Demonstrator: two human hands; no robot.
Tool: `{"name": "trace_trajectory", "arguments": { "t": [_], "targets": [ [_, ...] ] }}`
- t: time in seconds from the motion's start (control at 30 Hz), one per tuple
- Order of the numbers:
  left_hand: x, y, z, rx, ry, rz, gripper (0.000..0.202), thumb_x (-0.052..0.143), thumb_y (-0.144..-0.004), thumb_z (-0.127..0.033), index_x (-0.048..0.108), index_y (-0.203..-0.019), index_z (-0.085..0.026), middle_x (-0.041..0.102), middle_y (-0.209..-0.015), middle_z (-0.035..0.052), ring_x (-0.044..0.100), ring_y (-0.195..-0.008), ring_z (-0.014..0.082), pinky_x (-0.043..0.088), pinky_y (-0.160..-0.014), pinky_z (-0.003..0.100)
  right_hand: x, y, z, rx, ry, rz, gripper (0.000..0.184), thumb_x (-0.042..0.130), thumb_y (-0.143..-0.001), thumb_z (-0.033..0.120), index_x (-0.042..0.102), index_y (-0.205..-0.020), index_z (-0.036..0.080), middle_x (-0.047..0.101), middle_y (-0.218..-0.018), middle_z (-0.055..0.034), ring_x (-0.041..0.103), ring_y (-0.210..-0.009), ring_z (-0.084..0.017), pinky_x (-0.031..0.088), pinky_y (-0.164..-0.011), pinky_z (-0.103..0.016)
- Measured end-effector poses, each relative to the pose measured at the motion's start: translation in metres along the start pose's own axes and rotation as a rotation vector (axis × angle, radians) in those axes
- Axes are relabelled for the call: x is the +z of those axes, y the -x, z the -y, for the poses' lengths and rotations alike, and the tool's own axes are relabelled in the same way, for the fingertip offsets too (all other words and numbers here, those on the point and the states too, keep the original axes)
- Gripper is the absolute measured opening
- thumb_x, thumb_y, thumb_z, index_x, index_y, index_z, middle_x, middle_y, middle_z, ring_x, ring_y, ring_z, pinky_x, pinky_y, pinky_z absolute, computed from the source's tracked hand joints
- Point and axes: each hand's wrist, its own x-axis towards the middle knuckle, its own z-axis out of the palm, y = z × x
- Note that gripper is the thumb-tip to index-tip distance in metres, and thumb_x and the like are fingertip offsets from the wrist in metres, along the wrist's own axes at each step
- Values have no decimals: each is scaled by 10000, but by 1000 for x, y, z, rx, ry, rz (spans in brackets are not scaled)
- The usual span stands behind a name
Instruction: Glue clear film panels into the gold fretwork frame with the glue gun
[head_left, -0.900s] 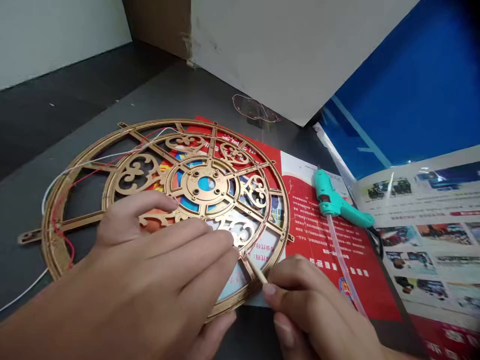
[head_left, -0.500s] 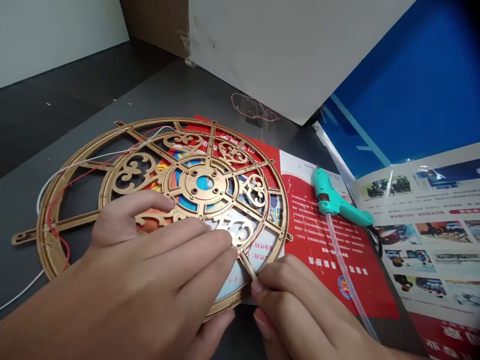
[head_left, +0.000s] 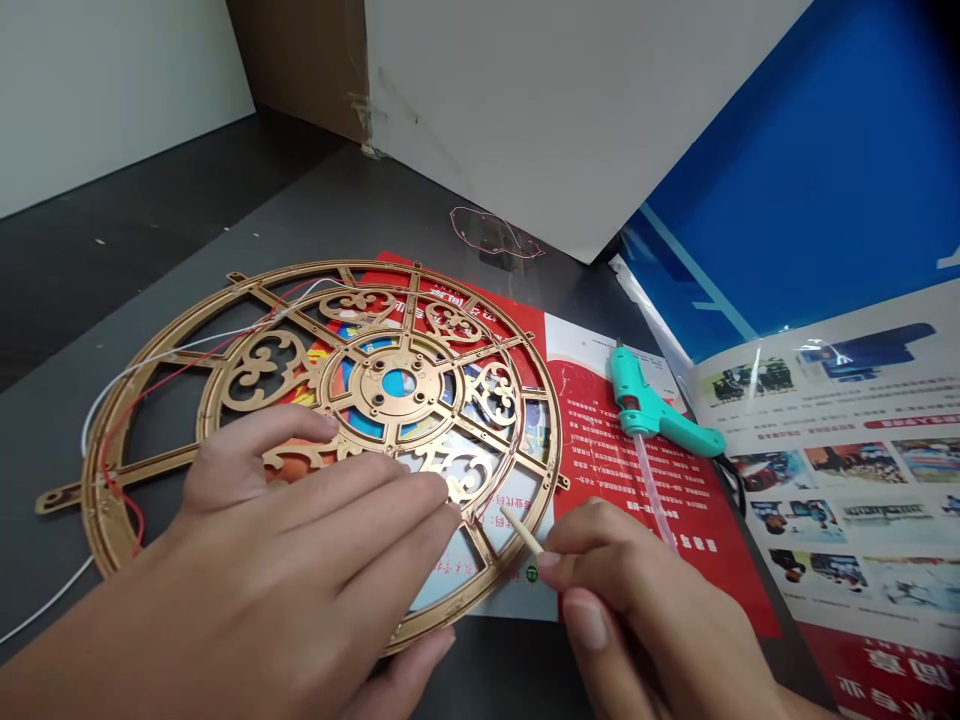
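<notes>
My left hand (head_left: pixel 315 560) grips the near rim of a round gold openwork frame (head_left: pixel 420 388), with the thumb below and the fingers across the top. The frame has a central hub, spokes and scroll ornaments, and its near side is partly hidden by this hand. Pinched in my right hand (head_left: pixel 637 590) is a thin pale wooden stick (head_left: pixel 523 530), whose tip points at the frame's right inner part, close to a spoke. A thin red wire (head_left: pixel 124 405) and a white wire (head_left: pixel 161 325) run along the frame; the white one trails off to the left.
A teal glue gun (head_left: pixel 656 412) with a clear glue stick lies on a red-and-white printed leaflet (head_left: pixel 637 480) at right. Another picture booklet (head_left: pixel 847 480) lies beyond it. A loose thin wire loop (head_left: pixel 495 235) rests before the white box (head_left: pixel 510 120). The table (head_left: pixel 247 225) is dark.
My right hand has moved right and drawn the stick back from the spoke beside my left fingers. My left hand keeps its grip on the frame. The whole view has shifted slightly.
</notes>
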Motion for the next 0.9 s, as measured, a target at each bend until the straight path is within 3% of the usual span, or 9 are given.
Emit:
{"name": "trace_trajectory", "arguments": {
  "t": [0.13,0.57,0.77,0.9],
  "targets": [
    [-8,-22,-7,-16,34,-18,297,626,-1314,-648,783,-1312,-395,896,-1035,-126,811,-946,147,316,-1531,353,8,0,4,42,-40,-44,244,695,-1143,54,667,-1187,293,797,-903,7,836,-752,-176,681,-653,-240],
    [-9,-26,-4,2,40,-13,308,601,-1323,-649,771,-1297,-393,905,-1072,-124,829,-1047,150,267,-1559,324,15,-6,-4,-75,20,38,222,615,-1202,27,650,-1235,244,810,-914,-23,813,-761,-175,709,-707,-238],
    [-7,-21,-7,-23,50,-29,304,611,-1311,-644,787,-1290,-396,872,-994,-103,808,-948,179,335,-1507,403,14,-6,-6,-97,-35,41,210,669,-1174,47,664,-1221,251,795,-913,-25,821,-770,-194,725,-708,-246],
    [-7,-20,-5,-34,32,-22,310,671,-1268,-676,811,-1354,-413,913,-1095,-88,834,-1005,203,363,-1506,434,13,-8,-5,-73,-29,19,261,676,-1140,22,665,-1240,264,816,-934,-24,848,-791,-192,725,-732,-245]
  ]
}}
